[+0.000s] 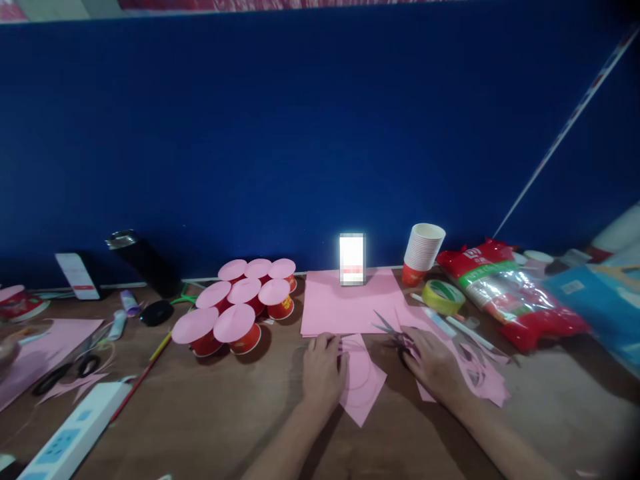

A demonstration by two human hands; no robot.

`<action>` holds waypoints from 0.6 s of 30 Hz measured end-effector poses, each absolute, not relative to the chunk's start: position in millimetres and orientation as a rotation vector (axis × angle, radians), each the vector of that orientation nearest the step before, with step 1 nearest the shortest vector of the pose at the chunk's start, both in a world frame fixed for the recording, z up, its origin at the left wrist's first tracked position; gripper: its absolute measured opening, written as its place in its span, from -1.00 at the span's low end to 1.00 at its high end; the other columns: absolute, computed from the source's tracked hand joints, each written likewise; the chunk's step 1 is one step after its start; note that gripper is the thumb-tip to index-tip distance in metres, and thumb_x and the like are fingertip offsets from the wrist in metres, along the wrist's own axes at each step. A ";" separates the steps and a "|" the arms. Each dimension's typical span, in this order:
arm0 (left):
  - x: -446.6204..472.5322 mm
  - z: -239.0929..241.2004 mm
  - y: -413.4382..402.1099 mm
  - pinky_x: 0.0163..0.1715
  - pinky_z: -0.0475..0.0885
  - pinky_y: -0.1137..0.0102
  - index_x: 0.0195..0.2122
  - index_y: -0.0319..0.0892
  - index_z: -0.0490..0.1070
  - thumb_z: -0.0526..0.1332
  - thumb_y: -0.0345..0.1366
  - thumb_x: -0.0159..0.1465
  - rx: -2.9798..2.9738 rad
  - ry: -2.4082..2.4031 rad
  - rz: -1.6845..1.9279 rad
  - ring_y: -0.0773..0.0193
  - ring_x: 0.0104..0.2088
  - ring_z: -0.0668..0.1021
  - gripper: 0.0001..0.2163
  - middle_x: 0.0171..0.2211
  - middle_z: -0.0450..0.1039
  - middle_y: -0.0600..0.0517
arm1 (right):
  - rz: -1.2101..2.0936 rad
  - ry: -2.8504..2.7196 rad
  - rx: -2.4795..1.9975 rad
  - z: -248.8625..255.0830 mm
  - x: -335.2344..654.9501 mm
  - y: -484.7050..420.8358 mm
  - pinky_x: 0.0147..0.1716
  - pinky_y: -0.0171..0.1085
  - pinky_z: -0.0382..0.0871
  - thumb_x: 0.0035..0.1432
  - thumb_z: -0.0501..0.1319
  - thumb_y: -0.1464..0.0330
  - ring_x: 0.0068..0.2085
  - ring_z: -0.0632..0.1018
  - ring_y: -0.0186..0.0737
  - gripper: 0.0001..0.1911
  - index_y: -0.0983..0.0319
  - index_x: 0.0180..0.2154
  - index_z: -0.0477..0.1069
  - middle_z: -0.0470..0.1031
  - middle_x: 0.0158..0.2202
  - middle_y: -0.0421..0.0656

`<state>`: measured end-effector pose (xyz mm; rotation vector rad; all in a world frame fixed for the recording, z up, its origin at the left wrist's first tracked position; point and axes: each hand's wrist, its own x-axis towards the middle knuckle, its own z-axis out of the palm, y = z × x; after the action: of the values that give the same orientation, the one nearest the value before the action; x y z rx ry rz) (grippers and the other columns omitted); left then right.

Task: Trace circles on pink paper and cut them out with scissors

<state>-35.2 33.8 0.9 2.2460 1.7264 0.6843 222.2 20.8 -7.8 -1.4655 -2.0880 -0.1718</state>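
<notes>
A black flask (146, 265) and a smartphone (76, 275) stand at center left, a white power strip (93, 412) at lower left. A blue partition (300, 133) spans the upper frame.

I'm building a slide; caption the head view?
Left hand on a pink paper piece, right hand with scissors, disc-topped cups standing nearby.

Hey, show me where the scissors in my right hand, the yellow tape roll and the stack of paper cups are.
Scissors (397, 335): head view, near where blades meet handles.
Yellow tape roll (440, 306): head view, its outer band.
Stack of paper cups (423, 253): head view, the white stacked rims.
</notes>
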 end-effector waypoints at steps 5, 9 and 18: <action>-34.5 0.3 33.3 -0.09 0.31 0.25 -0.04 -0.13 0.41 0.10 -0.28 0.23 2.255 1.747 0.717 0.12 -0.11 0.40 -0.71 -0.12 0.39 -0.08 | -0.080 -2.012 -1.448 -3.9 223.3 20.3 -0.13 -0.10 0.41 0.16 0.10 0.39 -0.11 0.49 -0.05 -0.62 0.25 0.04 0.24 0.46 -0.13 0.00; -33.8 1.3 33.2 -0.08 0.31 0.25 -0.06 -0.15 0.42 0.10 -0.29 0.23 2.268 1.756 0.736 0.13 -0.11 0.41 -0.73 -0.12 0.39 -0.08 | 0.000 -1.967 -1.457 -1.0 222.7 18.5 -0.16 -0.12 0.42 0.16 0.10 0.38 -0.14 0.51 -0.08 -0.65 0.24 0.01 0.27 0.48 -0.16 -0.03; -33.8 5.9 32.6 -0.09 0.31 0.26 -0.08 -0.15 0.42 0.08 -0.28 0.24 2.222 1.755 0.732 0.13 -0.11 0.40 -0.74 -0.13 0.38 -0.07 | 0.102 -1.943 -1.454 0.5 222.6 19.6 -0.17 -0.12 0.44 0.15 0.10 0.40 -0.16 0.52 -0.09 -0.66 0.21 0.00 0.28 0.48 -0.15 -0.04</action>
<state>-33.8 32.6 5.9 2.2215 1.7546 0.7321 222.6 19.6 0.5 -1.4535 -1.9431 0.1021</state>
